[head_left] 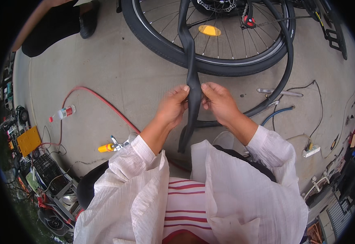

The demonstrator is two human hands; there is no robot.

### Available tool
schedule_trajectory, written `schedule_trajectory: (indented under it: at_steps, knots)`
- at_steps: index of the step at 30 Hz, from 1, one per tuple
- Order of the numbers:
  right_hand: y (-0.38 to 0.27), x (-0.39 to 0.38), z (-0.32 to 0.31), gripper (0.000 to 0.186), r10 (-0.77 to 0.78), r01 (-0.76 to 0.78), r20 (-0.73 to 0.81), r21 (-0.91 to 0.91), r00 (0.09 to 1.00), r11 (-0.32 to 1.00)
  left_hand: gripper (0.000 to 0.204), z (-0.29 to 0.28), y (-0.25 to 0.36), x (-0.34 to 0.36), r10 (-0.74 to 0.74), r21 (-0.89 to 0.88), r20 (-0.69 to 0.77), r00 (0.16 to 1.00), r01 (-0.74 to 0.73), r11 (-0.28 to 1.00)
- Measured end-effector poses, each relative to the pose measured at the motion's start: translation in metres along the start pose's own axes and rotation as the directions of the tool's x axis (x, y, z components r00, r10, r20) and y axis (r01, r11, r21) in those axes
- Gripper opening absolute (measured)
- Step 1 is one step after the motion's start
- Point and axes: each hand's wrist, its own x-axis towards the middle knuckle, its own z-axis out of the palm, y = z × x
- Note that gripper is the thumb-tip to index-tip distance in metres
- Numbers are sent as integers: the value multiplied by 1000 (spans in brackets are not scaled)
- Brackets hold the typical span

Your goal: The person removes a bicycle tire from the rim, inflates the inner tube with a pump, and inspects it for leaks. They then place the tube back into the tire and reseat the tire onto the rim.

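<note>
A black bicycle inner tube [194, 95] hangs flattened between my two hands and loops out over the wheel and round to the right. My left hand [173, 105] pinches its left edge between thumb and fingers. On the opposite edge, my right hand [221, 103] grips the tube the same way, with some fingertips hidden behind it. Just beyond my hands lies a bicycle wheel [230, 67] with a black tire, spokes and an orange reflector [209, 30]. The tube crosses over the tire.
A metal tire lever [280, 92] and a blue hose [276, 114] lie at the right. A red hose [104, 101], a clear bottle [65, 112] and a yellow-handled tool [106, 148] are on the left. A power strip [311, 151] sits far right. Another person's shoe [88, 19] shows top left.
</note>
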Motion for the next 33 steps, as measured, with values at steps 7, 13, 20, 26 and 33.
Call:
schedule_trajectory:
  at_steps: [7,13,20,26,33]
  knots:
    - [58,-24,-80,23,-276,169,117,-971,954,172,21,-33,5,10,88,173,-201,976,-53,983]
    - [72,-52,-126,34,-219,65,91,-990,971,-127,20,-53,10,15,88,237,-208,974,-37,971]
    - [78,-73,-150,35,-259,123,157,-982,953,-143,19,-56,10,20,158,233,-224,962,-105,967]
    - [70,-97,-156,30,-341,87,152,-976,928,-199,18,-65,18,12,309,140,-282,908,-279,950]
    - [68,-112,-103,48,-438,184,207,-978,875,-95,19,-58,0,29,181,203,-166,969,-146,968]
